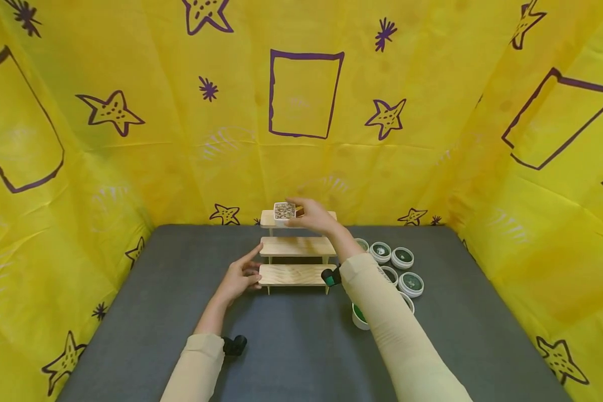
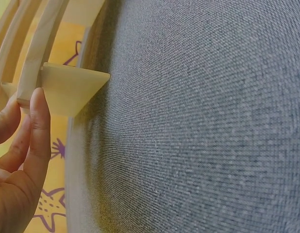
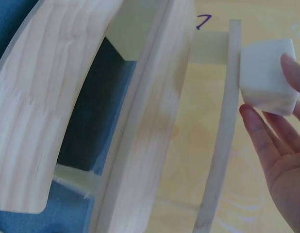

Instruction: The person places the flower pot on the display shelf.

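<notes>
Right hand [image 1: 311,215] grips the pot [image 1: 284,212] at the left end of the stand's [image 1: 297,245] top step [image 1: 267,219], left hand [image 1: 236,280] pinches its bottom step [image 1: 297,274]. I'd brace lightly, seat the pot flat, release gently.

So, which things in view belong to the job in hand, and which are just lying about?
In the job:
white square pot, in the right hand
wooden tiered stand, gripped by the left hand

Apparently just lying about:
round white containers, in neither hand
yellow cloth backdrop
</notes>
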`<state>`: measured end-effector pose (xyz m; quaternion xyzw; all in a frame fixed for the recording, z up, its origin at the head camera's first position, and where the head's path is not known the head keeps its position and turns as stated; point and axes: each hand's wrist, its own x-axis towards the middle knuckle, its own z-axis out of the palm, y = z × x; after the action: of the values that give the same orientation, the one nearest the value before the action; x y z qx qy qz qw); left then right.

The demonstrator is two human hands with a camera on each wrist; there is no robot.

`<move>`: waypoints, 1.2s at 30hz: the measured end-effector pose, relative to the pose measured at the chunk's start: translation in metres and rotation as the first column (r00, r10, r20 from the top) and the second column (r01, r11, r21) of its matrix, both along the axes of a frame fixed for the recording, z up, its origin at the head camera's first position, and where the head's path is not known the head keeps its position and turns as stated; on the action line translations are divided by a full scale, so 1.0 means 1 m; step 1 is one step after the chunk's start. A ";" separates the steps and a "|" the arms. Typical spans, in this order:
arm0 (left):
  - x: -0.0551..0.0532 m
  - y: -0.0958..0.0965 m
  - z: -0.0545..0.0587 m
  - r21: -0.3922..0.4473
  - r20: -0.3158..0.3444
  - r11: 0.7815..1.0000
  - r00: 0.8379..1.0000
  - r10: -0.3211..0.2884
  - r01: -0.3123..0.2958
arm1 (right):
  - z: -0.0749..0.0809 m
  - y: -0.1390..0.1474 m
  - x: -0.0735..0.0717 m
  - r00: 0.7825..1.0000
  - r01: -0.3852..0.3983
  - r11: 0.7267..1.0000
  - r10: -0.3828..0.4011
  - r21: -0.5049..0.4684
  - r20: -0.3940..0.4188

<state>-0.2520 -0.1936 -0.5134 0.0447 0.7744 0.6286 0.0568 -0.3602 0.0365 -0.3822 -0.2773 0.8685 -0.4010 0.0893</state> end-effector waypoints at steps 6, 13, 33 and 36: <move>0.001 0.001 -0.002 -0.024 0.006 1.000 1.000 -0.004 0.004 | -0.003 -0.007 0.002 1.000 0.031 0.999 -0.031 0.013 -0.004; 0.002 0.004 -0.001 -0.016 0.009 1.000 1.000 0.007 -0.007 | -0.006 -0.013 0.001 0.998 0.060 0.997 -0.060 -0.041 0.004; 0.000 0.000 0.001 -0.018 0.004 1.000 1.000 0.008 -0.008 | -0.012 -0.033 -0.003 0.992 0.130 0.989 -0.130 -0.071 0.008; 0.000 0.001 0.001 -0.015 0.004 1.000 1.000 0.007 -0.007 | -0.011 -0.033 -0.003 0.991 0.131 0.989 -0.131 -0.068 0.008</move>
<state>-0.2520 -0.1930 -0.5122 0.0405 0.7792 0.6229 0.0564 -0.3636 0.0035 -0.3935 -0.2217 0.8706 -0.4359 0.0547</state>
